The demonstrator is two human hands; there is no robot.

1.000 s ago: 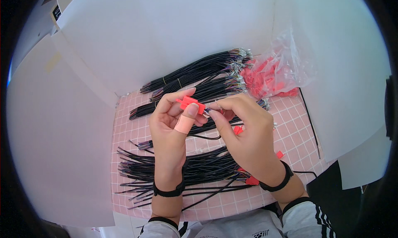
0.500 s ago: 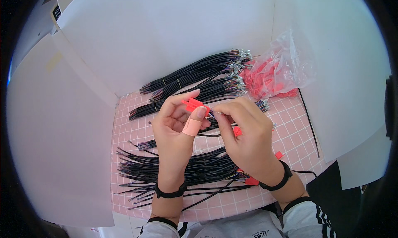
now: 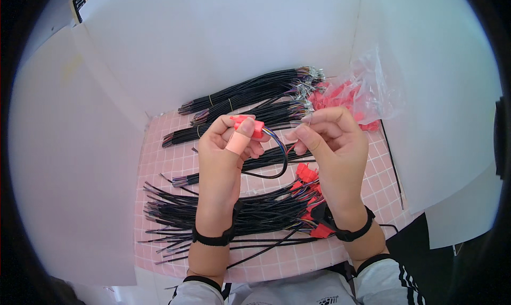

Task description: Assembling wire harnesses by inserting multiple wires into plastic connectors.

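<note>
My left hand (image 3: pixel 215 153), with a pale pink band round its thumb, grips a red plastic connector housing (image 3: pixel 257 128) between thumb and fingers. Several thin coloured wires (image 3: pixel 275 135) run out of the housing's right end and curve down into a black cable (image 3: pixel 266 176). To the right, my right hand (image 3: pixel 343 151) is closed in a pinch of thumb and forefinger on a loose thin wire (image 3: pixel 290 147) of the same cable. The fingertips partly hide that wire's end.
Black cables with red connectors (image 3: pixel 321 230) lie across the pink gridded tabletop (image 3: pixel 151 161) in front of me. Bundled black cables (image 3: pixel 250 87) with bare terminals lie farther back. A clear bag (image 3: pixel 372 87) of red housings stands at the back right; white panels (image 3: pixel 223 34) surround the table.
My right hand has drawn away to the right from the connector, so the wires and curved cable now show between my hands. My left hand still holds the housing, now slightly lower.
</note>
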